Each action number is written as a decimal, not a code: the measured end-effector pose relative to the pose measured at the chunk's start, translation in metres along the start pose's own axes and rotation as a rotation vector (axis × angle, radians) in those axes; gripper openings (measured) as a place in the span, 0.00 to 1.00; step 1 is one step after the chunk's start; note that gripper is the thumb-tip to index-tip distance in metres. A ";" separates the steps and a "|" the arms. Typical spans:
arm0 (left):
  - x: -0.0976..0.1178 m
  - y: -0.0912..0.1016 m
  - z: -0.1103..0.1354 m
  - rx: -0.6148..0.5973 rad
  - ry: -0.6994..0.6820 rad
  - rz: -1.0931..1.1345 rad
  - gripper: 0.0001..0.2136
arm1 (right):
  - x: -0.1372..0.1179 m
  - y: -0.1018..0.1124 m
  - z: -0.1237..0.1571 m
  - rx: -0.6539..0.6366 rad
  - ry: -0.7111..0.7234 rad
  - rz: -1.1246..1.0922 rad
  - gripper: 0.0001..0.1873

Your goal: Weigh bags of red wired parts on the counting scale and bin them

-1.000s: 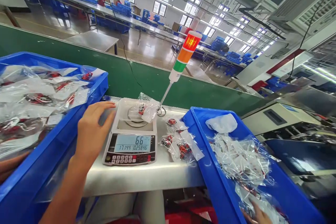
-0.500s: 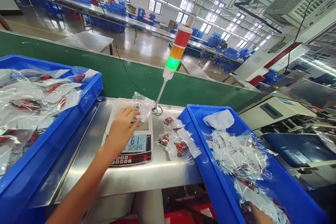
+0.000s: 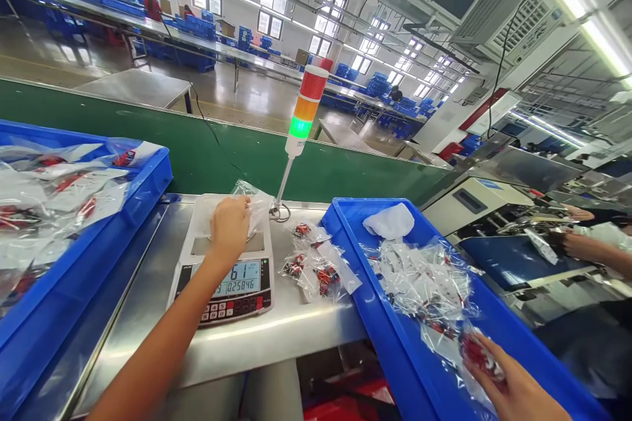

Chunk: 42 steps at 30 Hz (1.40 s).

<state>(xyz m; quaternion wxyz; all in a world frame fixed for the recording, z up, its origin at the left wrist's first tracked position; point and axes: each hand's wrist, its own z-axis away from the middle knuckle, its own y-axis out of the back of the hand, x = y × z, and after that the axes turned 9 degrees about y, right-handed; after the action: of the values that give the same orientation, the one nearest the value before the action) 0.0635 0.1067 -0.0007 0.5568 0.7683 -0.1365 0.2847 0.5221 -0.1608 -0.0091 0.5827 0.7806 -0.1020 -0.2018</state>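
Observation:
My left hand [image 3: 230, 225] is over the pan of a digital scale [image 3: 197, 247], its fingers closed on a clear plastic bag [image 3: 257, 210] with a white label. The scale's lit display [image 3: 243, 277] is partly covered by my wrist. At the lower right, my right hand [image 3: 513, 381] grips a clear bag of red and dark wires [image 3: 481, 358] over the right blue bin [image 3: 395, 358]. Similar bags [image 3: 424, 279] lie heaped inside that bin. Several more bags of red parts [image 3: 323, 270] rest on the metal table between scale and bin.
Another blue bin [image 3: 148, 187] full of bagged parts stands at the left. A signal tower [image 3: 301, 122] glows green behind the scale. A green partition [image 3: 212, 151] runs along the back. To the right, another person's arms [image 3: 592, 250] are at a machine [image 3: 474, 204].
My right hand has come up into fuller view with a bag in its grip. My left hand stays over the scale, its fingers drawn in more on the bag. The view has turned right.

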 end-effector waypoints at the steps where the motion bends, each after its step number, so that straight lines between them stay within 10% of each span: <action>1: 0.000 0.000 -0.002 0.011 0.009 0.018 0.10 | -0.030 0.004 -0.004 0.049 0.011 -0.025 0.33; 10: -0.017 0.037 -0.001 0.066 -0.080 0.162 0.10 | -0.275 -0.017 -0.052 0.072 0.546 -0.663 0.23; 20: -0.014 0.019 -0.001 0.002 -0.138 0.216 0.12 | -0.287 -0.029 -0.051 0.047 0.610 -0.674 0.20; 31: -0.108 0.164 0.000 0.628 0.011 0.112 0.14 | -0.432 -0.059 -0.088 -0.168 1.194 -0.299 0.29; 36: -0.131 0.166 0.018 0.549 0.063 0.045 0.13 | -0.369 -0.046 -0.108 -0.073 1.028 -0.464 0.22; 42: -0.099 0.111 0.020 0.301 -0.090 0.099 0.15 | -0.114 -0.050 -0.116 -0.028 0.346 -0.078 0.26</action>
<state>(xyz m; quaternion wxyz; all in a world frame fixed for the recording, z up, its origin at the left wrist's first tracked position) -0.0685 0.0394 0.0232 0.4141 0.8474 -0.1548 0.2941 0.4660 -0.0005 -0.0064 0.5940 0.7989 0.0329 -0.0882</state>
